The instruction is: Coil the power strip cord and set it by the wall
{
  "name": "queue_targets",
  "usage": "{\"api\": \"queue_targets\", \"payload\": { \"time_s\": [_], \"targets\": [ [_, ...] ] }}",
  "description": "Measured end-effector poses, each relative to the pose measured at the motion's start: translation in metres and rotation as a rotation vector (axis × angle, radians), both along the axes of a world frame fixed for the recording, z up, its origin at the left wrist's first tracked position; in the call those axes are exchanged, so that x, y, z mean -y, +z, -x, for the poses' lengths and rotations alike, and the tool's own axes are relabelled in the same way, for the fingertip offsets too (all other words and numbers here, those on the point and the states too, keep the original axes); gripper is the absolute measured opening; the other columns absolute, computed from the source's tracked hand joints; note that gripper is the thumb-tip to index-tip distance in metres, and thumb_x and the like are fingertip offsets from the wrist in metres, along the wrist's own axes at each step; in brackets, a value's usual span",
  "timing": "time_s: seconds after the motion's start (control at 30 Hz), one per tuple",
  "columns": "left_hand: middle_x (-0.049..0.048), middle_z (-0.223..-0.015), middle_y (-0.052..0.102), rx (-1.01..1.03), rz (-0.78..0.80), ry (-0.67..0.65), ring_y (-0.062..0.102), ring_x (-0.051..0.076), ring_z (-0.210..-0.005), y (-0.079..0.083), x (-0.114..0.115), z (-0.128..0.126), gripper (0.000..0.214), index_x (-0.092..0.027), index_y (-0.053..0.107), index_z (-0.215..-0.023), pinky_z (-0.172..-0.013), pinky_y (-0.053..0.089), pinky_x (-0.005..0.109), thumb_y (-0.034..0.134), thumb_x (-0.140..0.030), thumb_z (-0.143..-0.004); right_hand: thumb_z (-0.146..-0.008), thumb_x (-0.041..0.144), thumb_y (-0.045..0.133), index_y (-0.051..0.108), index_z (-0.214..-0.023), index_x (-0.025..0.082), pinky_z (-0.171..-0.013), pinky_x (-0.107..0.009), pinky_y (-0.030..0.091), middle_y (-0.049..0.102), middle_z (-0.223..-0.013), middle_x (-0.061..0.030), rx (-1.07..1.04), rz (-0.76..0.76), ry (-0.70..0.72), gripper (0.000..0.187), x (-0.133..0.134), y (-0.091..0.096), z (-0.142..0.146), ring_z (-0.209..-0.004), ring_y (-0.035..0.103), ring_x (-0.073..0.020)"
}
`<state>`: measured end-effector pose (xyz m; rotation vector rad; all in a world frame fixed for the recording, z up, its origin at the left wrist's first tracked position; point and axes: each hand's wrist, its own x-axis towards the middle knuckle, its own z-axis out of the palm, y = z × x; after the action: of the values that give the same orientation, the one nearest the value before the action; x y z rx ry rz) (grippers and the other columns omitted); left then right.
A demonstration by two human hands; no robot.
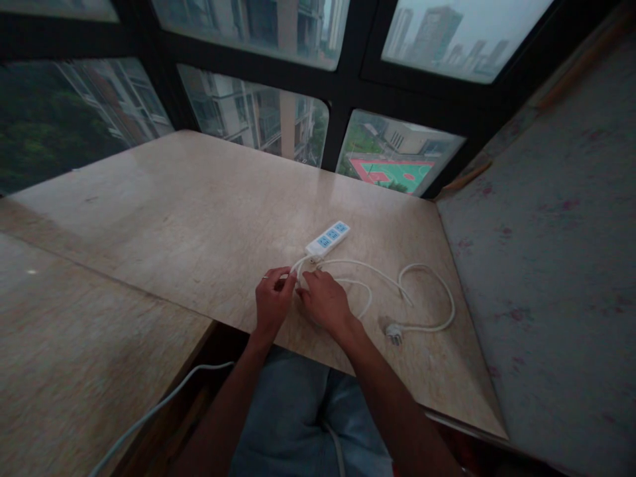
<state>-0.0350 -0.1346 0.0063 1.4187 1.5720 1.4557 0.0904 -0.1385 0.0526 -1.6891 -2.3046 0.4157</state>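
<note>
White plastic is shining faintly on the power strip (328, 239), which is lying on the pale, marble-like table (209, 205), at one o'clock from the two hands. Three blue sockets are facing upward along its top. It is slanting, with its near end pointing toward seven o'clock, and the white cord (452, 308) is coming out from there.

The left hand (273, 301) is wearing a ring (265, 277) and is pinching the cord just beside the strip; its grip is closing, thumb and fingers together, on the cord. The right hand (326, 299) is reaching to the same place, with bent fingers near the strip's end. I cannot tell if its grip is clamping on the cord, because the fingers are partly hiding it.

At three o'clock from the hands the cord is curving in a wide loop, and its plug (394, 333) is resting on the table at four o'clock, with the pins pointing toward six. Another cable (163, 401) is running between seven and eight o'clock, over a dark opening. Blue jeans (283, 411) are showing at six o'clock. A dark window frame (340, 132) is standing at twelve, and a flowered wall (541, 265) is rising at three.
</note>
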Motion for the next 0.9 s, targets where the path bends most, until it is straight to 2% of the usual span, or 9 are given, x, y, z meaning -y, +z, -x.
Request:
{"api": "queue_targets", "payload": {
  "time_s": [0.13, 0.2, 0.3, 0.4, 0.5, 0.6, 0.7, 0.8, 0.9],
  "targets": [
    [0.0077, -0.089, 0.071, 0.131, 0.084, -0.019, 0.071, 0.019, -0.074, -0.009, -0.003, 0.005, 0.028, -0.016, 0.068, -0.094, -0.065, 0.058, 0.029, 0.064, -0.040, -0.080, -0.092, 0.028, 0.049, 0.068, -0.095, 0.018, -0.068, -0.033, 0.046, 0.069, -0.096, -0.0138, 0.052, 0.102, -0.010, 0.021, -0.014, 0.000, 0.006, -0.085, 0.065, -0.0252],
    [0.0076, -0.086, 0.072, 0.167, 0.106, -0.027, 0.071, 0.020, -0.075, -0.011, -0.005, 0.006, 0.030, -0.016, 0.068, -0.094, -0.065, 0.058, 0.029, 0.065, -0.042, -0.079, -0.090, 0.026, 0.051, 0.069, -0.089, 0.019, -0.067, -0.030, 0.044, 0.071, -0.090, -0.0108, 0.004, 0.145, -0.009, 0.019, -0.017, 0.000, 0.004, -0.081, 0.065, -0.0226],
    [0.0086, -0.088, 0.071, 0.221, 0.121, -0.027, 0.071, 0.020, -0.074, -0.011, -0.007, 0.005, 0.031, -0.015, 0.068, -0.093, -0.063, 0.058, 0.028, 0.066, -0.042, -0.078, -0.086, 0.021, 0.055, 0.070, -0.085, 0.021, -0.068, -0.027, 0.042, 0.072, -0.082, -0.0055, -0.135, 0.110, 0.016, 0.015, -0.016, -0.002, -0.004, -0.076, 0.063, -0.0185],
    [0.0092, -0.093, 0.070, 0.244, 0.114, 0.004, 0.071, 0.019, -0.075, -0.010, -0.012, 0.003, 0.031, -0.015, 0.069, -0.091, -0.061, 0.057, 0.028, 0.066, -0.042, -0.077, -0.083, 0.019, 0.057, 0.071, -0.090, 0.021, -0.066, -0.026, 0.043, 0.069, -0.079, -0.0024, -0.327, 0.069, 0.092, 0.016, -0.007, -0.004, -0.020, -0.069, 0.059, -0.0157],
    [0.0083, -0.095, 0.069, 0.192, 0.088, 0.025, 0.069, 0.018, -0.077, -0.008, -0.018, 0.000, 0.029, -0.016, 0.071, -0.090, -0.062, 0.057, 0.027, 0.066, -0.041, -0.078, -0.086, 0.022, 0.057, 0.069, -0.107, 0.022, -0.067, -0.026, 0.045, 0.067, -0.081, -0.0016, -0.546, 0.064, 0.123, 0.024, 0.007, 0.000, -0.035, -0.067, 0.057, -0.0142],
    [0.0075, -0.094, 0.070, 0.159, 0.071, 0.018, 0.068, 0.017, -0.077, -0.004, -0.022, -0.003, 0.027, -0.017, 0.073, -0.090, -0.064, 0.057, 0.027, 0.065, -0.040, -0.079, -0.091, 0.027, 0.053, 0.066, -0.115, 0.024, -0.078, -0.030, 0.048, 0.068, -0.092, -0.0035, -0.699, 0.080, 0.162, 0.028, 0.022, 0.009, -0.045, -0.082, 0.061, -0.0160],
    [0.0068, -0.091, 0.070, 0.209, 0.065, -0.024, 0.067, 0.015, -0.070, 0.000, -0.022, -0.005, 0.028, -0.018, 0.074, -0.089, -0.061, 0.057, 0.027, 0.066, -0.043, -0.078, -0.094, 0.031, 0.049, 0.066, -0.117, 0.026, -0.085, -0.032, 0.047, 0.067, -0.101, -0.0051, -0.767, 0.087, 0.184, 0.029, 0.032, 0.016, -0.053, -0.094, 0.061, -0.0181],
    [0.0062, -0.088, 0.070, 0.316, 0.103, -0.106, 0.066, 0.014, -0.063, 0.002, -0.019, -0.006, 0.031, -0.017, 0.074, -0.086, -0.056, 0.058, 0.028, 0.070, -0.045, -0.073, -0.094, 0.033, 0.049, 0.067, -0.114, 0.027, -0.078, -0.031, 0.048, 0.065, -0.096, -0.0054, -0.814, 0.094, 0.150, 0.028, 0.040, 0.016, -0.064, -0.089, 0.061, -0.0181],
    [0.0052, -0.080, 0.070, 0.426, 0.176, -0.159, 0.066, 0.015, -0.063, 0.002, -0.017, -0.007, 0.032, -0.016, 0.075, -0.084, -0.058, 0.059, 0.030, 0.072, -0.045, -0.071, -0.092, 0.038, 0.052, 0.071, -0.104, 0.026, -0.067, -0.030, 0.047, 0.062, -0.084, -0.0042, -0.883, 0.071, 0.087, 0.026, 0.047, 0.011, -0.079, -0.076, 0.058, -0.0170]
  ]
}}
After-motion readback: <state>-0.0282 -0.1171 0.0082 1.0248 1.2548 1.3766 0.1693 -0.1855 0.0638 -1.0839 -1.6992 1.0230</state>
